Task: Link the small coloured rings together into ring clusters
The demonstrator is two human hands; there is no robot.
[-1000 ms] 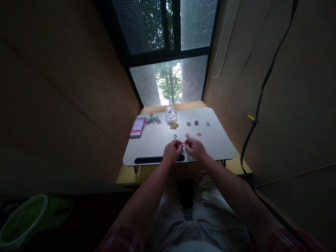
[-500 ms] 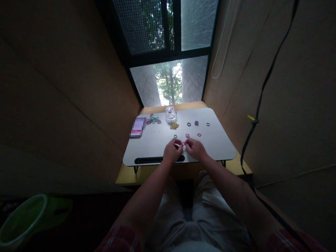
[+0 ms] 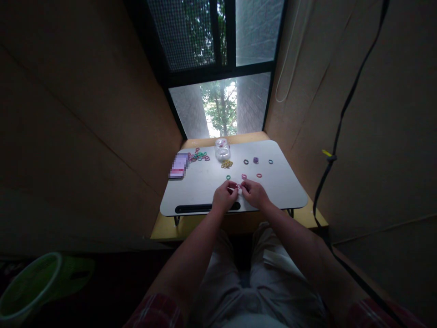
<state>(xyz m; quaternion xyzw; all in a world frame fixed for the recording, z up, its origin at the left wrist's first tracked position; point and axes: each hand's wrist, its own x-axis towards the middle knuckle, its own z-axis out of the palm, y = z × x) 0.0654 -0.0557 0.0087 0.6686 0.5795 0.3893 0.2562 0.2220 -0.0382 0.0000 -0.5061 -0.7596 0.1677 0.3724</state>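
My left hand (image 3: 225,196) and my right hand (image 3: 253,193) meet over the near part of a white lap table (image 3: 194,191). Pinched between both sets of fingertips is a small pink ring (image 3: 239,186), partly covered by the fingers. Just beyond the hands lie a green ring (image 3: 228,177), a pink ring (image 3: 243,176) and a reddish ring (image 3: 259,175). Farther back are a dark ring (image 3: 246,161), a purple ring stack (image 3: 256,160) and a blue ring (image 3: 271,161). A heap of yellow rings (image 3: 226,164) sits left of these.
A clear plastic jar (image 3: 222,150) stands at the back of the table. Mixed red and green rings (image 3: 200,156) lie at the back left, beside a blurred phone-like object (image 3: 179,165). A black slot strip (image 3: 193,208) runs along the near edge. A dark strap (image 3: 336,132) hangs at the right.
The pink ring between my fingertips has turned slightly. Both hands stay in nearly the same place, and the other rings have not moved.
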